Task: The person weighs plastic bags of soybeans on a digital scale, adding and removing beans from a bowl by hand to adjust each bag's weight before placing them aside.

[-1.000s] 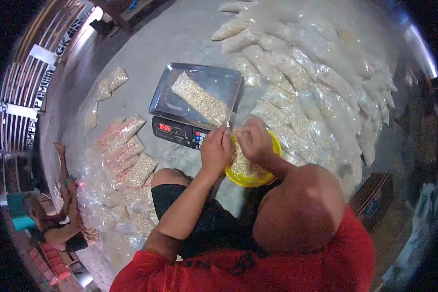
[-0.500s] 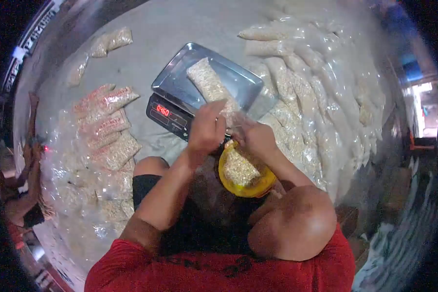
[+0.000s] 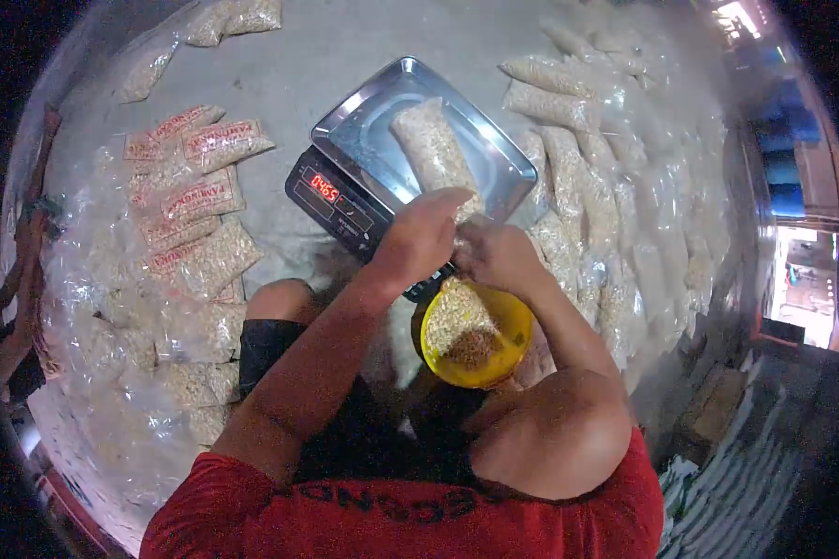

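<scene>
A clear plastic bag [image 3: 435,154] filled with pale grain-like pieces lies on the metal pan [image 3: 368,116] of a digital scale [image 3: 331,207], whose red display reads about 0465. My left hand [image 3: 421,238] is closed around the bag's near end. Against it, my right hand [image 3: 499,256] is closed too, with its fingers bunched at the bag's mouth; the gathered plastic is mostly hidden. Just below both hands, a yellow bowl [image 3: 517,321] sits by my lap, holding pale pieces and a brownish patch.
Filled bags with red print [image 3: 205,200] are piled on the left, among other clear bags [image 3: 196,331]. Many filled clear bags [image 3: 569,186] lie in rows on the right. A few more bags [image 3: 233,19] rest at the far left on the grey floor [image 3: 345,47].
The display has gone from about 0460 to 0465. My view has shifted, so the scale appears higher and further right. Both hands stay at the bag's near end. The brownish patch now shows in the bowl.
</scene>
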The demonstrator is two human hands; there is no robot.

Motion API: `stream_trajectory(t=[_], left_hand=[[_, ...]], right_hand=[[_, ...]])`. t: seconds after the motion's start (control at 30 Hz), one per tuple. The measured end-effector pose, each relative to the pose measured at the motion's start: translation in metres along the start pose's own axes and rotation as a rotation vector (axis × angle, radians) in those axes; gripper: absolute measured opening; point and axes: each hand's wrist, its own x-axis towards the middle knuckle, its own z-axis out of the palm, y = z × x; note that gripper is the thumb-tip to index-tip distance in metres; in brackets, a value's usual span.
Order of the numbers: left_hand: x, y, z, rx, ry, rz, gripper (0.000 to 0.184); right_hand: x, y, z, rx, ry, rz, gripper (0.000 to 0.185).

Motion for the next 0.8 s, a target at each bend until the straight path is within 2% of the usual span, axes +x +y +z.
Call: stream_trajectory(t=[0.13,0.3,0.47,0.53,0.57,0.63,0.7,0.73,0.77,0.8], left_hand=[[0.009,0.01,-0.003,0.123,-0.081,-0.037,0.038],[0.006,0.002,0.007,0.263,-0.085,-0.026,0.04],[0.011,0.018,0.0,0.342,-0.114,-0.022,0.043],[0.006,0.019,0.0,0.341,-0.099,-0.046,0.039],[0.005,0.019,-0.002,0.333,-0.113,-0.023,0.039],[0.007,0.018,-0.011,0.292,-0.14,-0.043,0.039],[0.006,0.023,-0.029,0.375,-0.04,-0.029,0.036],[0.004,0.032,-0.041,0.373,0.004,-0.107,0.037],[-0.001,0.025,-0.053,0.324,0.025,-0.102,0.04],[-0.004,0.022,-0.065,0.355,0.042,-0.196,0.043]], right_hand=[[-0.009,0.002,-0.005,0.006,-0.066,-0.021,0.04],[-0.064,-0.01,0.003,0.209,0.159,0.098,0.038],[-0.118,-0.03,0.043,0.219,0.391,0.314,0.039],[-0.129,-0.034,0.066,0.163,0.495,0.157,0.039],[-0.136,-0.035,0.081,0.159,0.514,0.178,0.039],[-0.145,-0.038,0.097,-0.016,0.309,0.259,0.035],[-0.157,-0.048,0.079,0.062,0.383,0.204,0.037],[-0.167,-0.049,0.069,0.129,0.438,0.148,0.039],[-0.167,-0.04,0.075,0.142,0.462,0.02,0.035],[-0.167,-0.037,0.081,0.136,0.491,0.057,0.035]])
